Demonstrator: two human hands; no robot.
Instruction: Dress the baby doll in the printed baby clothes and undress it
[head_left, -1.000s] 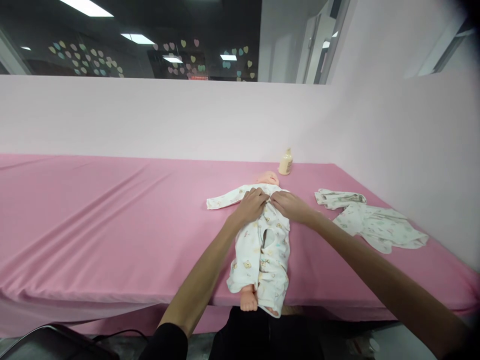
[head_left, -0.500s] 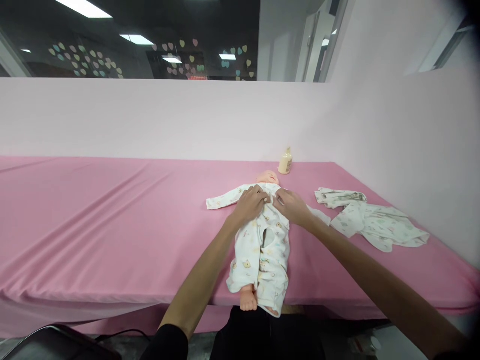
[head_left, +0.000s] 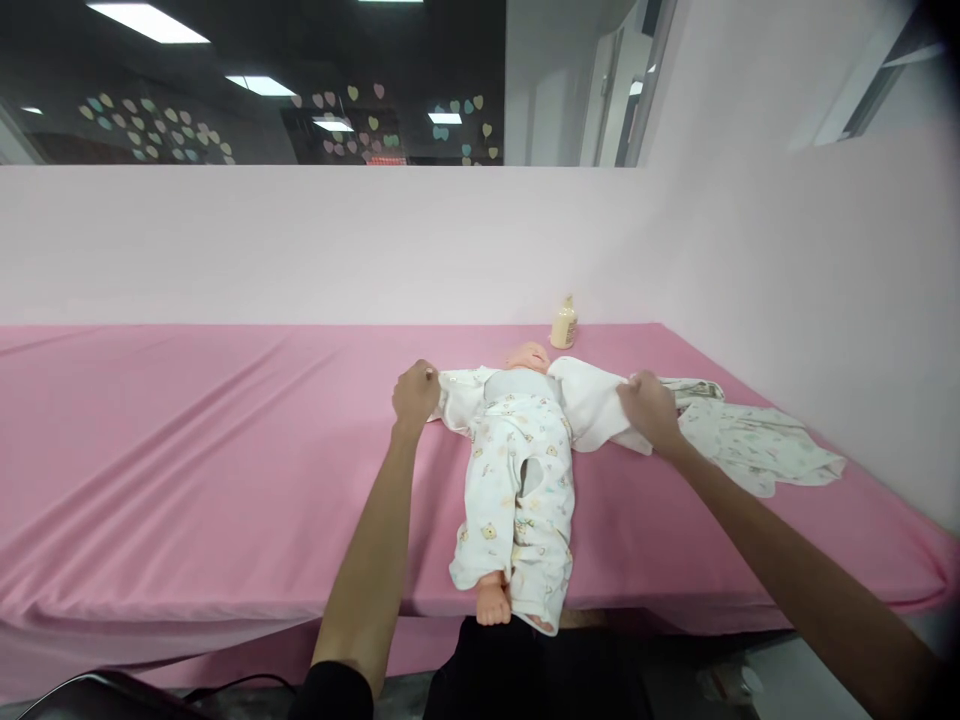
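Note:
A baby doll (head_left: 529, 356) lies on its back, head toward the wall and one bare foot showing at the table's front edge. White printed baby pants (head_left: 495, 480) cover its legs. Its white baby jacket (head_left: 592, 402) is spread open to both sides, baring the grey torso (head_left: 519, 383). With closed fingers, my left hand (head_left: 416, 394) grips the jacket's left edge, out beside the doll. On the other side my right hand (head_left: 651, 410) is closed on the right front panel, whose plain inner face is turned up. The doll's arms are hidden.
A pink sheet (head_left: 225, 450) covers the table. Behind the doll's head stands a cream pump bottle (head_left: 564, 324) near the wall. More printed baby clothes (head_left: 765, 440) lie at the right. A dark chair back (head_left: 105, 695) is at the lower left.
My hands have parted from the doll's chest, left hand to the left and right hand to the right. The jacket has opened with them and the grey torso now shows.

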